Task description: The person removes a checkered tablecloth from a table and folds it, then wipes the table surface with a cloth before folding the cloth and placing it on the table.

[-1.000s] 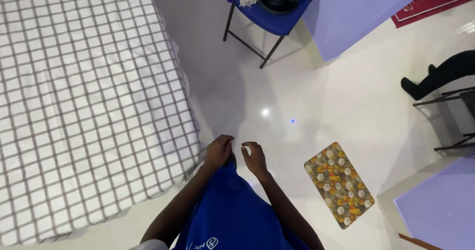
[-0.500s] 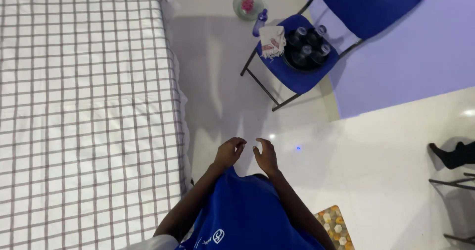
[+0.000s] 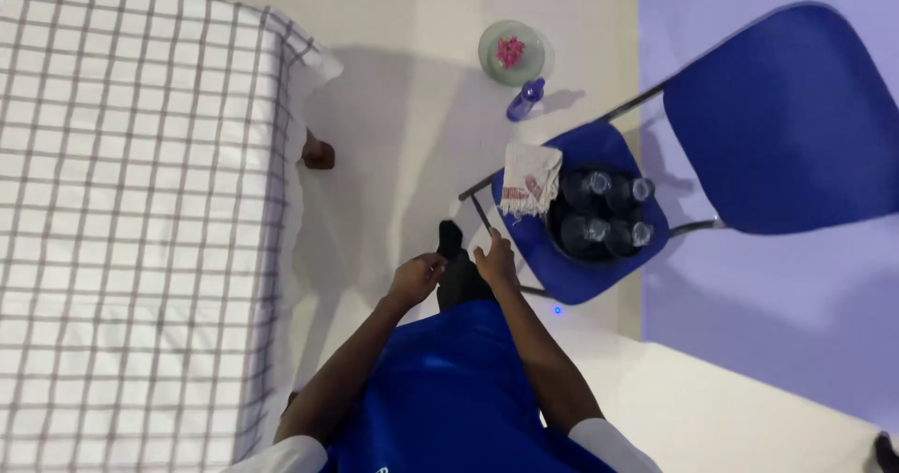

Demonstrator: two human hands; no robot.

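Standing close to blue folding chair (image 3: 582,284), both hands up at waist height, nothing held. Left hand (image 3: 417,279): fingers loosely curled in, thumb near forefinger, empty as far as visible. Right hand (image 3: 494,262): fingers together, slightly bent, empty, just beside near-left corner of seat but not touching. Black-socked foot (image 3: 451,239) forward on floor betw. the hands.

On seat: folded cloth (image 3: 530,180), white w/ red pattern, at far-left edge, partly overhanging; dark round tray (image 3: 560,231) w/ four upturned clear glasses to its right, touching cloth or nearly so, can't tell.

Step, by the look: approach stage, pre-grasp, no contact yet. Nearest item to right hand = cloth. Any pick-up there needs a short reach fwd and right, fingers opened first, care not to knock glasses.

Elsewhere: purple bottle (image 3: 524,99) and green dish (image 3: 511,52) w/ pink contents on floor, far side of chair; bed w/ checked sheet (image 3: 131,201) on left.
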